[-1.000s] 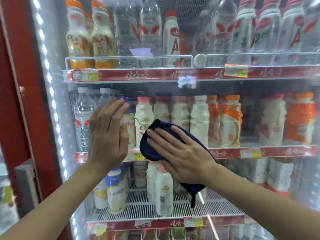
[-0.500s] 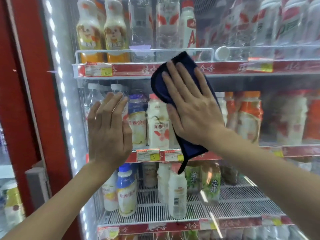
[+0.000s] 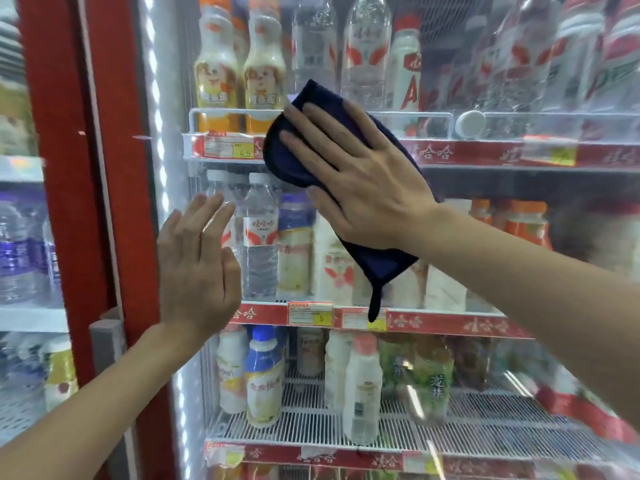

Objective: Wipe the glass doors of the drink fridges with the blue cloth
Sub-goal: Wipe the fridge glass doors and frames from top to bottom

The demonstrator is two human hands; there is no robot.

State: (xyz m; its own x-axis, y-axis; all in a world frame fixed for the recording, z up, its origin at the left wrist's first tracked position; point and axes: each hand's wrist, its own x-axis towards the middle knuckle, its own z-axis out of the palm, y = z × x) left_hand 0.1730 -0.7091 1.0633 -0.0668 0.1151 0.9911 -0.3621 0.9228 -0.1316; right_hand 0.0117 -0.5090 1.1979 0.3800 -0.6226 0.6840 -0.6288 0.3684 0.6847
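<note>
A dark blue cloth (image 3: pixel 287 157) lies flat against the fridge's glass door (image 3: pixel 519 220), level with the upper red shelf strip. My right hand (image 3: pixel 360 181) presses it to the glass with straight, spread fingers. A corner of the cloth hangs down below my wrist. My left hand (image 3: pixel 195 268) is held up with its fingers straight at the door's left side, in front of the water bottles. I cannot tell whether it touches the glass.
Behind the glass stand wire shelves of bottled drinks with red price strips (image 3: pixel 450 154). The red fridge frame (image 3: pixel 110 168) with a strip of white lights runs down the left. A second fridge with bottles (image 3: pixel 20 254) stands further left.
My right hand has carried the cloth up from the middle shelf to the upper shelf strip, then a little left. My left hand has stayed by the door's left side.
</note>
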